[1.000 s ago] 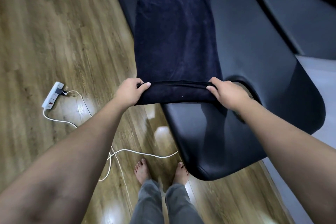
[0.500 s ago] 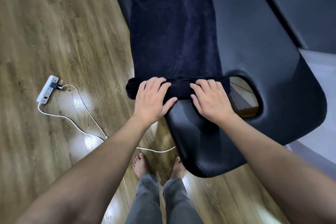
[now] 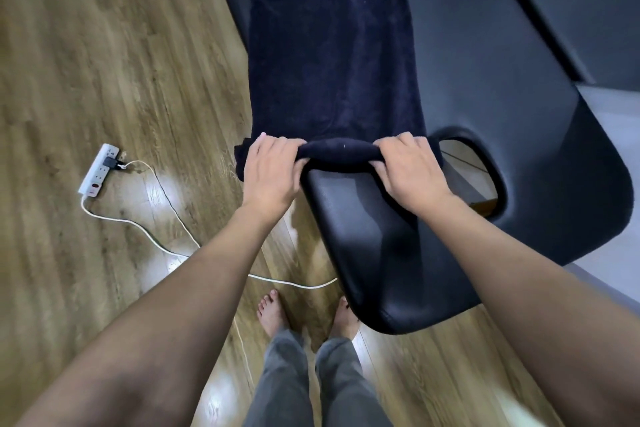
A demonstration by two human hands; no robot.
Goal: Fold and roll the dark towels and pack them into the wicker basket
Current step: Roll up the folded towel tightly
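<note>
Towel rolling advances: the left hand and right hand, flat on the roll half a second ago, now curl around it, each grip grasping the roll.

no readable text, labels, brands, numbers or signs anywhere

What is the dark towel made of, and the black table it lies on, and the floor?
The dark towel looks like soft, fuzzy terry cloth; its nap is matte and mottled. The black table seems padded, covered in smooth vinyl or leather with a dull sheen. The floor looks like glossy wood-grain planks, possibly laminate.
</note>
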